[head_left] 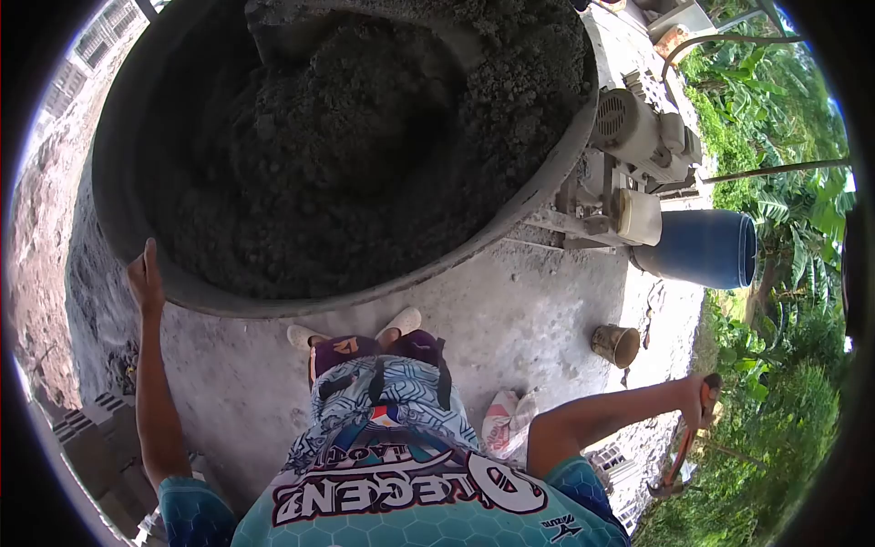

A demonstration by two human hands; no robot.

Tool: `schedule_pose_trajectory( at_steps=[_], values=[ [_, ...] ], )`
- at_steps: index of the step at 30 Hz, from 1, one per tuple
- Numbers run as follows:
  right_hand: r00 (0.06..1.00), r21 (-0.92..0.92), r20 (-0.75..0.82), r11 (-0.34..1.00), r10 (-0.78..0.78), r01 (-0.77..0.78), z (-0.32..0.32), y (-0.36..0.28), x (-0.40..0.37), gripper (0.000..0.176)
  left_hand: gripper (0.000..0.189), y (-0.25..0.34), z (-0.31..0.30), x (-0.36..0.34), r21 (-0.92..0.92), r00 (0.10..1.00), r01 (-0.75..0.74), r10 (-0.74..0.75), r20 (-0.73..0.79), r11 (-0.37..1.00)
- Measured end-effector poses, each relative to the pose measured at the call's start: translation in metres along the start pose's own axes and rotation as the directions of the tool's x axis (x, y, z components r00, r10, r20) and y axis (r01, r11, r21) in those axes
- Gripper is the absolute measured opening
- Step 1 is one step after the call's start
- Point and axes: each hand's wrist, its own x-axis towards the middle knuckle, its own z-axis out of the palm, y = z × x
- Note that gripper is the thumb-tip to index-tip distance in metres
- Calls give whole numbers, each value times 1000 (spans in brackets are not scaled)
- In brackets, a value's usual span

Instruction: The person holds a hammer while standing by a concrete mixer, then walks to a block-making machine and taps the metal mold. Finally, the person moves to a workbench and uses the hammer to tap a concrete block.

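My left hand [148, 278] is at the left rim of a big round mixer drum [401, 290], its fingers closed on the edge. Dark, crumbly grey mix [365, 164] lies inside the drum, in shade. Out to the right, away from the drum, my right hand [704, 401] is closed around the handle of a tool with a metal head [670, 485], which looks like a hammer and hangs downward.
A motor [638, 128] is mounted at the drum's right side, near a blue barrel [697, 248]. A small bucket [616, 345] and a sack [499, 421] stand on the concrete floor [492, 337]. Hollow blocks [100, 438] are at lower left, plants [775, 346] at right.
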Motion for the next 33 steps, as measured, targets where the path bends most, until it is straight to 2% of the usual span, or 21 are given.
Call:
schedule_pose_trajectory(
  at_steps=[1, 2, 3, 4, 5, 6, 8, 11, 13, 16, 17, 18, 19, 20, 22, 25, 26, 28, 29, 31, 33],
  values=[
    [967, -111, -255, 993, 22, -52, -21, 48, -60, 27, 61, 9, -1, 1, -10, 999, 41, -41, 32, 999],
    [847, -281, -450, 855, 284, -436, -61, 79, -130, 28, 61, 12, -4, -1, -17, 994, 82, -81, 69, 996],
    [573, -254, -480, 520, 664, -815, -94, 90, -207, 30, 61, 9, -7, -2, -17, 993, 85, -84, 77, 996],
    [71, -166, -430, -2, 900, -986, -114, 80, -276, 32, 61, 4, -5, 2, 52, 993, 79, -83, 85, 996],
    [-498, -102, -326, -554, 803, -826, -129, 60, -302, 33, 61, 0, -2, -1, 121, 991, 90, -101, 91, 989],
    [-685, -76, -250, -720, 684, -690, -146, 45, -295, 35, 61, 0, -2, 7, 123, 992, 90, -100, 81, 988],
    [-584, -247, -438, -716, 684, -654, -162, 3, -254, 36, 61, -1, 0, -1, 98, 989, 117, -125, 74, 988],
    [-274, -342, -602, -552, 750, -760, -174, -45, -194, 33, 59, 8, -2, 1, 114, 995, 44, -54, 87, 992],
    [-89, -366, -519, -315, 850, -876, -165, -73, -147, 29, 59, 4, -1, -2, 68, 993, 66, -72, 95, 996],
    [365, -406, -380, 201, 850, -891, -145, -106, -70, 34, 58, -4, 1, 0, 7, 995, 73, -74, 62, 997],
    [459, -343, -366, 341, 809, -875, -143, -108, -37, 40, 57, -7, 3, 0, 2, 997, 60, -60, 39, 998],
    [714, -445, -416, 558, 563, -700, -123, -96, -32, 39, 57, -7, 3, 0, 0, 997, 62, -62, 43, 998],
    [788, -384, -383, 692, 482, -611, -111, -84, -25, 37, 57, -7, 2, 0, -4, 997, 70, -70, 45, 998],
    [898, -563, -419, 738, 132, -371, -103, -55, -20, 34, 58, -6, 1, 1, -8, 996, 78, -78, 45, 997],
    [877, -289, -471, 922, 96, -256, -89, 6, -48, 23, 58, 9, 1, 3, 17, 998, 56, -57, 18, 998],
    [628, -354, -478, 519, 614, -778, -151, 141, -194, 30, 59, 7, -5, -2, 55, 995, 71, -75, 59, 996],
    [628, -358, -481, 517, 611, -777, -149, 125, -211, 30, 60, 5, -5, 1, 60, 989, 87, -94, 118, 994],
    [-145, -300, -344, -255, 928, -919, -126, 92, -302, 32, 61, 10, -5, 1, 83, 991, 92, -100, 88, 992],
    [-546, -320, -272, -610, 792, -725, -124, 76, -322, 34, 61, 11, -6, 1, 112, 991, 93, -103, 85, 989],
    [-525, -317, -341, -621, 780, -717, -136, 44, -272, 32, 61, 11, -5, 3, 97, 992, 87, -96, 85, 991],
    [-332, -446, -518, -581, 788, -681, -147, 4, -242, 31, 61, 11, -5, -1, 86, 991, 75, -83, 102, 994]
  ],
)
